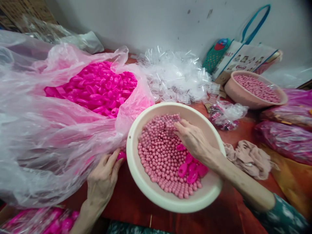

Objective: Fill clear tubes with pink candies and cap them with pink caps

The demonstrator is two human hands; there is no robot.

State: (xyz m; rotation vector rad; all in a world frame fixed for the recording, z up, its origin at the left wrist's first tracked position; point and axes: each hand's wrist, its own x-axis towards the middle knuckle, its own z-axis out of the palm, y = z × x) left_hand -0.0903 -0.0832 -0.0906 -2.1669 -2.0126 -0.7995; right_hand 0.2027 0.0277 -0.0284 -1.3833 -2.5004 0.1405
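Observation:
A cream basin point(133, 187) stands before me, holding pink round beads point(158, 156) and a small heap of magenta plastic pieces point(192, 170), oval and spoon-like. My right hand point(193, 138) reaches over its right rim, fingers drawn together at the far side of the beads. What those fingertips hold, if anything, is hard to see; a clear edge shows near them. Left of the basin, my left hand point(104, 177) pinches a magenta plastic piece point(121, 155) close to the rim. Beside it lies a large clear bag point(63, 136), open over many more magenta pieces point(97, 87).
Behind the basin is a pile of clear plastic pieces point(177, 76). A second pink basin point(246, 97) of beads stands at right, near filled bags point(287, 138) and a crumpled cloth point(251, 159). A printed bag point(246, 58) leans on the wall. Another bag point(41, 221) sits lower left.

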